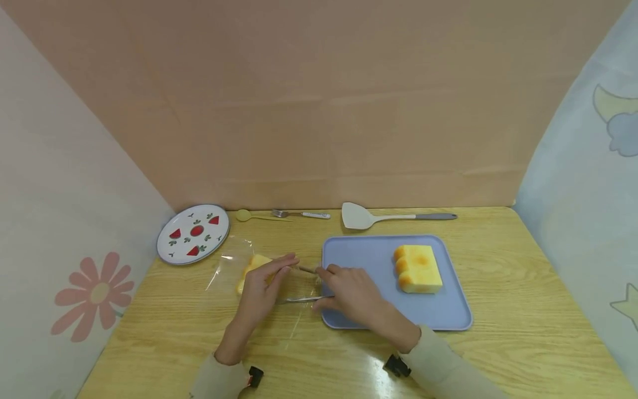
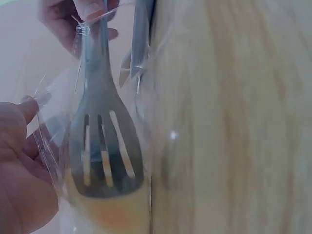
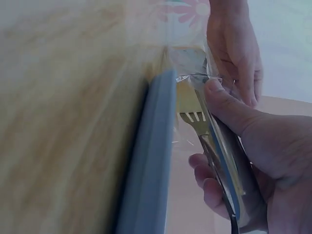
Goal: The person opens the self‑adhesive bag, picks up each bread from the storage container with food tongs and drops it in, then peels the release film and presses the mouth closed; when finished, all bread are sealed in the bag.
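My right hand [image 1: 356, 293] grips metal tongs [image 3: 217, 146], thumb on one arm and fingers round the other. One arm ends in a slotted blade [image 2: 107, 146], the other in a fork head [image 3: 195, 121]. At the left, a clear plastic bag [image 1: 221, 271] lies round a toast-shaped bread piece [image 1: 256, 260], partly hidden by my left hand [image 1: 259, 288]. That hand pinches the bag's edge between thumb and fingers. The slotted blade appears inside the bag, over the bread. Another bread piece [image 1: 418, 270] sits on the blue tray [image 1: 361, 255].
A plate [image 1: 174, 252] with a fruit pattern stands at the back left. Along the back lie a yellow spoon [image 1: 244, 215], a fork [image 1: 314, 215] and a white spatula [image 1: 356, 216] with a grey handle. Fabric walls enclose the table [image 1: 513, 288].
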Tool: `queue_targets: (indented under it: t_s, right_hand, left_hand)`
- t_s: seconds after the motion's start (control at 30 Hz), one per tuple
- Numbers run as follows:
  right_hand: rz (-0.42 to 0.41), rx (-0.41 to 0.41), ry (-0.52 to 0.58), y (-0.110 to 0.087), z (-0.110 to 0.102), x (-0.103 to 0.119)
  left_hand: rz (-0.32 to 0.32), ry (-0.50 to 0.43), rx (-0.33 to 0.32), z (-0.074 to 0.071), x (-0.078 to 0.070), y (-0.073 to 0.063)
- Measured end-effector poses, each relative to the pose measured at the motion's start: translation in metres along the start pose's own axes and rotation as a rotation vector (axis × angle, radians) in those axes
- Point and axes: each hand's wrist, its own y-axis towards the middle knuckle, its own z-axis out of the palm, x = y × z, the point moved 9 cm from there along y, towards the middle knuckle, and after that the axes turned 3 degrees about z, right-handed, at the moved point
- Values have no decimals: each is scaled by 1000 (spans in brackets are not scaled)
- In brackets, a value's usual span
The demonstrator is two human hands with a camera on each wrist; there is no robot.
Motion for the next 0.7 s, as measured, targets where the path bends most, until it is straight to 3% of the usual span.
queue_targets:
  t_s: [0.33,0.6,0.7]
  right_hand:
    - [-9,-46,50,3,-3,-2]
    - [-3,-45,31,2,-1,-3]
    - [0,-28,42,2,1,-4]
  left_hand:
    - [43,-79,-33,-1,-5,0]
    - [71,64,-62,-4,-5,1]
    - [87,63,-68,-4,-2,0]
